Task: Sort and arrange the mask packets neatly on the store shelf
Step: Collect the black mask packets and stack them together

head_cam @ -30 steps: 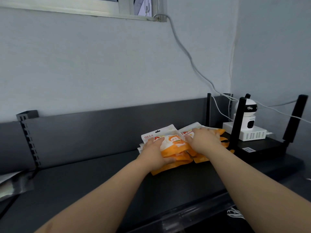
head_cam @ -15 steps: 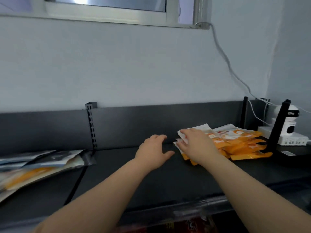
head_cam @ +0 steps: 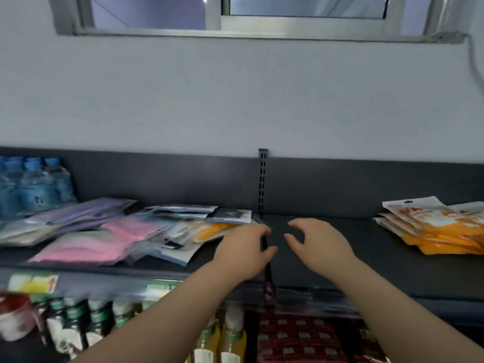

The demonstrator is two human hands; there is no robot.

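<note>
— Where are the mask packets?

— In two lots, either side of the slotted upright post point(head_cam: 262, 184) at the back of the shelf point(head_cam: 366, 260). Well to the right of the post lies a stack of orange packets point(head_cam: 434, 229), flat, edges roughly matched. Left of the post spreads a loose mixed pile point(head_cam: 167, 231): pink packets point(head_cam: 86, 247) at the front, purple ones point(head_cam: 86, 209) behind, dark and white ones overlapping, and one orange packet point(head_cam: 214, 229) nearest the post.

— And the hands?

— Both hover low over the shelf in front of the post. The left hand point(head_cam: 246, 250) is just left of it, fingers loosely curled, holding nothing; its fingertips are just beside the pile's near edge, though blur hides whether they touch. The right hand point(head_cam: 319, 244) is just right of the post, fingers relaxed and bent, also empty, well apart from the orange stack.

— Anything else around?

— Far left of the post, a pack of water bottles point(head_cam: 34, 187). Below, on a lower shelf, green-capped bottles point(head_cam: 86, 323) and red packs point(head_cam: 301, 339). Above the post, a window point(head_cam: 262, 14).
</note>
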